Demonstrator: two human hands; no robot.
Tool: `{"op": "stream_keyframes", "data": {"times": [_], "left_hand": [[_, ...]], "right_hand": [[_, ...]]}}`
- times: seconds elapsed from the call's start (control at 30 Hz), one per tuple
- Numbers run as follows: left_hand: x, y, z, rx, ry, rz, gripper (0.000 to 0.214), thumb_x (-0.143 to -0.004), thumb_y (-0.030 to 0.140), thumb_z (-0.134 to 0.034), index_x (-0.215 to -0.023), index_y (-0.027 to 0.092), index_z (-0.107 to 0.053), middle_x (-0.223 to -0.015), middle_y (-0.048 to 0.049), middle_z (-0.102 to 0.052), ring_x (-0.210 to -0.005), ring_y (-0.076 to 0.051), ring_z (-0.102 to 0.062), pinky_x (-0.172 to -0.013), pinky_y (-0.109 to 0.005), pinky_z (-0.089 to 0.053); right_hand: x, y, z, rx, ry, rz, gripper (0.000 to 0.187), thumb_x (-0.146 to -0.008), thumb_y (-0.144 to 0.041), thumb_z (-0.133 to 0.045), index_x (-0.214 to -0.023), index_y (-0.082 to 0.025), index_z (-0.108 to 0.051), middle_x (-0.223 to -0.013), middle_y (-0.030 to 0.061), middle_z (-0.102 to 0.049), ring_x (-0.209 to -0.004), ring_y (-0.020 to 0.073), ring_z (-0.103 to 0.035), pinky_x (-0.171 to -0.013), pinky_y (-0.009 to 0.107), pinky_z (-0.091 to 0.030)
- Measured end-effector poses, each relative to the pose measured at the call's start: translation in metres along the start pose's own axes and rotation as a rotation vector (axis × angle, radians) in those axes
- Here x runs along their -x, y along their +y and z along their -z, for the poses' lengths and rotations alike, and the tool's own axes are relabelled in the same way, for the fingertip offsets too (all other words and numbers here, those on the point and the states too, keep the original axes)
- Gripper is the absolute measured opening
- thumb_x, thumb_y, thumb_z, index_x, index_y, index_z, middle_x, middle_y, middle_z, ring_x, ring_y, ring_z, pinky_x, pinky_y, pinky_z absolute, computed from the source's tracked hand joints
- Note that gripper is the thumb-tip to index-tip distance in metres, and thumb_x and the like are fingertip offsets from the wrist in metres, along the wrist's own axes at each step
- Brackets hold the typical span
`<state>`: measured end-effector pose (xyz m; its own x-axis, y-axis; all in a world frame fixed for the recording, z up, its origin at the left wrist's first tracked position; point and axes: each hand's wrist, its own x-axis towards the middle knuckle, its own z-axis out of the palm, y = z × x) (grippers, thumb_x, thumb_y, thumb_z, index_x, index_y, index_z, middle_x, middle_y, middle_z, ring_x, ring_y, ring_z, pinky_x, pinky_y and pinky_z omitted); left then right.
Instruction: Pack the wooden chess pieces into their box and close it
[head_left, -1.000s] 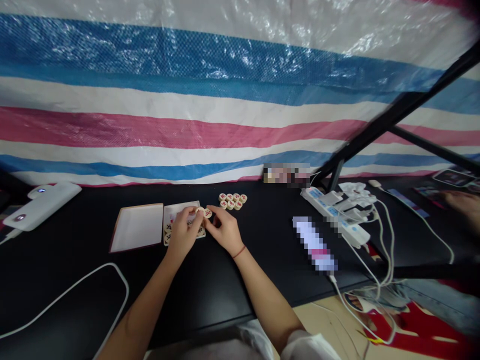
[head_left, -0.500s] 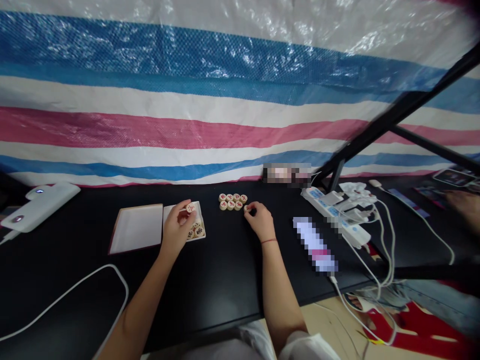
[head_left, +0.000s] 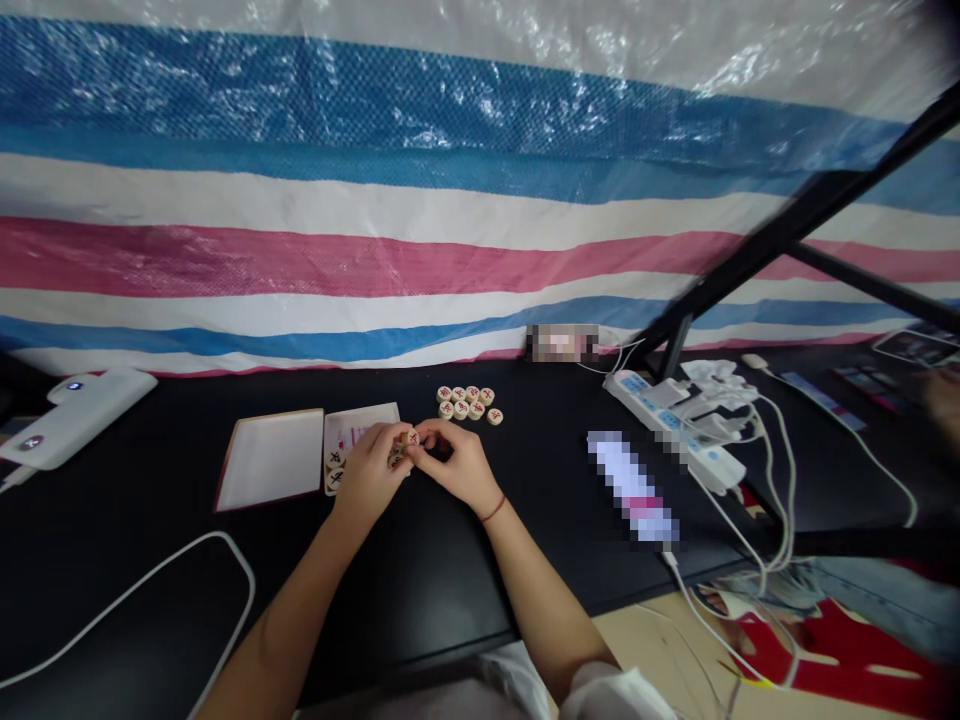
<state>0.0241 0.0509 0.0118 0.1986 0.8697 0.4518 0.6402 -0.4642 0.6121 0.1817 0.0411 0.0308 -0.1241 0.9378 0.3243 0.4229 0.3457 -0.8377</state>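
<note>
My left hand [head_left: 367, 468] is closed over the open white box [head_left: 366, 413], pinching a round Chinese chess piece [head_left: 411, 438] with a red character. My right hand [head_left: 459, 465] meets it from the right, its thumb and fingertips closed on the same piece. Black-marked Chinese chess pieces [head_left: 335, 468] show inside the box, partly covered by my left hand. On the black table, several red-marked pieces [head_left: 461, 410] form two short rows, and one more piece [head_left: 495, 416] lies at the right end of the front row.
The box lid [head_left: 271, 460] lies left of the box, inside up. A white device [head_left: 90, 415] with a cable [head_left: 180, 545] is at far left. To the right are a blurred-out phone [head_left: 634, 490] and a loaded power strip [head_left: 682, 430]. Striped sheeting [head_left: 375, 260] hangs behind.
My right hand has let go of a piece at the end of the front row and moved left to my left hand. My left hand has lowered slightly rightward with its piece.
</note>
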Motion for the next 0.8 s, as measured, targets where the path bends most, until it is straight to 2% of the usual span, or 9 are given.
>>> {"op": "stream_keyframes", "data": {"times": [0.13, 0.2, 0.3, 0.37, 0.4, 0.53, 0.63, 0.8], "left_hand": [[0.001, 0.000, -0.002, 0.009, -0.006, -0.035, 0.015, -0.083, 0.019, -0.057, -0.097, 0.024, -0.062, -0.089, -0.0037, -0.068, -0.087, -0.020, -0.064, -0.083, -0.033, -0.050], [0.001, 0.000, -0.002, 0.018, -0.002, -0.037, 0.017, -0.085, 0.024, -0.058, -0.102, 0.023, -0.061, -0.090, -0.0038, -0.068, -0.086, -0.020, -0.064, -0.083, -0.033, -0.050], [0.002, -0.001, -0.002, 0.007, 0.002, -0.006, 0.033, -0.084, 0.034, -0.065, -0.114, 0.023, -0.057, -0.089, -0.0033, -0.067, -0.083, -0.020, -0.064, -0.083, -0.034, -0.050], [0.002, -0.002, -0.001, -0.001, -0.002, 0.004, 0.040, -0.083, 0.036, -0.066, -0.119, 0.023, -0.055, -0.089, -0.0031, -0.066, -0.082, -0.020, -0.063, -0.083, -0.034, -0.050], [0.002, -0.002, 0.000, -0.002, 0.002, 0.003, 0.040, -0.083, 0.037, -0.066, -0.119, 0.023, -0.055, -0.089, -0.0031, -0.066, -0.083, -0.020, -0.063, -0.083, -0.034, -0.050], [0.001, -0.004, 0.002, 0.003, 0.016, -0.002, 0.036, -0.085, 0.036, -0.064, -0.118, 0.023, -0.057, -0.090, -0.0037, -0.066, -0.085, -0.020, -0.063, -0.084, -0.033, -0.049], [-0.001, -0.005, 0.004, -0.001, 0.005, -0.005, 0.034, -0.087, 0.036, -0.061, -0.118, 0.023, -0.057, -0.089, -0.0034, -0.066, -0.082, -0.019, -0.062, -0.082, -0.032, -0.049], [-0.001, -0.005, 0.006, -0.024, 0.028, -0.036, 0.033, -0.088, 0.036, -0.059, -0.117, 0.022, -0.057, -0.088, -0.0029, -0.066, -0.077, -0.018, -0.061, -0.078, -0.031, -0.049]], "right_hand": [[0.000, 0.001, -0.002, -0.026, -0.001, 0.004, 0.019, -0.080, -0.032, -0.063, -0.096, -0.021, -0.066, -0.083, 0.0003, -0.069, -0.071, 0.0134, -0.062, -0.066, 0.024, -0.048], [-0.001, 0.004, 0.002, -0.016, 0.038, 0.017, 0.019, -0.081, -0.030, -0.061, -0.096, -0.021, -0.067, -0.084, 0.0005, -0.069, -0.072, 0.0135, -0.062, -0.068, 0.025, -0.049], [-0.004, 0.020, 0.021, 0.100, 0.261, -0.050, 0.021, -0.083, -0.030, -0.057, -0.098, -0.020, -0.067, -0.090, 0.0032, -0.070, -0.077, 0.0151, -0.063, -0.072, 0.026, -0.049], [-0.005, 0.037, 0.040, 0.244, 0.462, -0.168, 0.025, -0.083, -0.032, -0.056, -0.100, -0.018, -0.068, -0.097, 0.0070, -0.070, -0.079, 0.0173, -0.063, -0.073, 0.029, -0.050], [-0.006, 0.046, 0.050, 0.313, 0.492, -0.225, 0.027, -0.080, -0.031, -0.056, -0.101, -0.017, -0.067, -0.101, 0.0091, -0.070, -0.081, 0.0189, -0.063, -0.075, 0.031, -0.050], [-0.004, 0.073, 0.072, 0.475, 0.380, -0.389, 0.026, -0.075, -0.026, -0.060, -0.098, -0.018, -0.066, -0.094, 0.0074, -0.072, -0.085, 0.0222, -0.064, -0.079, 0.034, -0.048], [-0.002, 0.077, 0.071, 0.564, 0.294, -0.439, 0.020, -0.075, -0.023, -0.060, -0.095, -0.022, -0.064, -0.093, 0.0040, -0.072, -0.089, 0.0225, -0.063, -0.078, 0.033, -0.045], [-0.002, 0.072, 0.062, 0.672, 0.261, -0.493, 0.019, -0.075, -0.022, -0.062, -0.095, -0.024, -0.061, -0.094, 0.0012, -0.071, -0.090, 0.0230, -0.061, -0.073, 0.031, -0.039]]}}
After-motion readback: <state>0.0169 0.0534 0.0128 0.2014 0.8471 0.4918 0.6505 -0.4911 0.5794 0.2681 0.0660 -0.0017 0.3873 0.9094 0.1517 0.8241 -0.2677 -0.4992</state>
